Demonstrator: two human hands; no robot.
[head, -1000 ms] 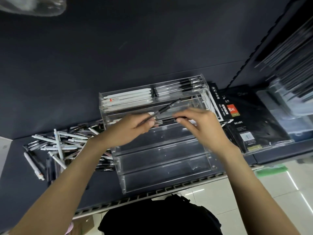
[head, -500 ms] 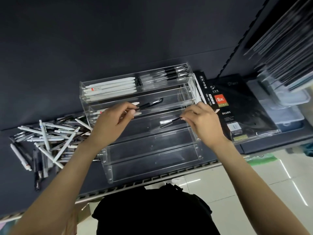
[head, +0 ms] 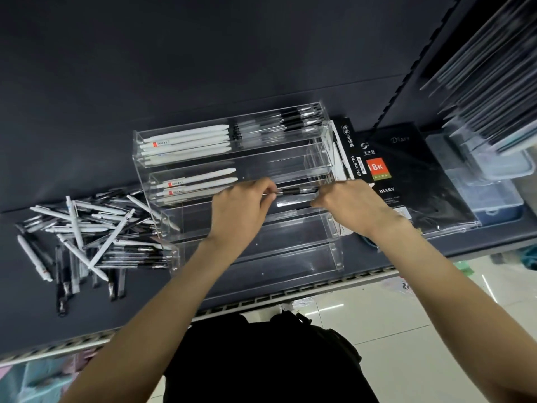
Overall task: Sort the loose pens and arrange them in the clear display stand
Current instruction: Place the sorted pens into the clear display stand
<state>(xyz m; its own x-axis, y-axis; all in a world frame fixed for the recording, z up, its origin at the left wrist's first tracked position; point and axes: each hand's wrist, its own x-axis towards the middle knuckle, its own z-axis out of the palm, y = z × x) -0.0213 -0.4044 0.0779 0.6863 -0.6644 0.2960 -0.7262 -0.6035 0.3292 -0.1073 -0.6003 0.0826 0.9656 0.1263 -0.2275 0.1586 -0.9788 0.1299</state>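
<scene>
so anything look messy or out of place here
Only the pen pile left of the stand: white and black pens lie criss-crossed at all angles. The pens in the stand's tiers lie in neat parallel rows. Nothing looks damaged.

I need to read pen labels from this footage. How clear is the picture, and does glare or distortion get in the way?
Head view: the white pens in the clear display stand look fairly sharp, though their label print is too small to read; the stand's acrylic walls catch pale reflections; the wide lens bends the shelf edge; the loose pens are soft.
</scene>
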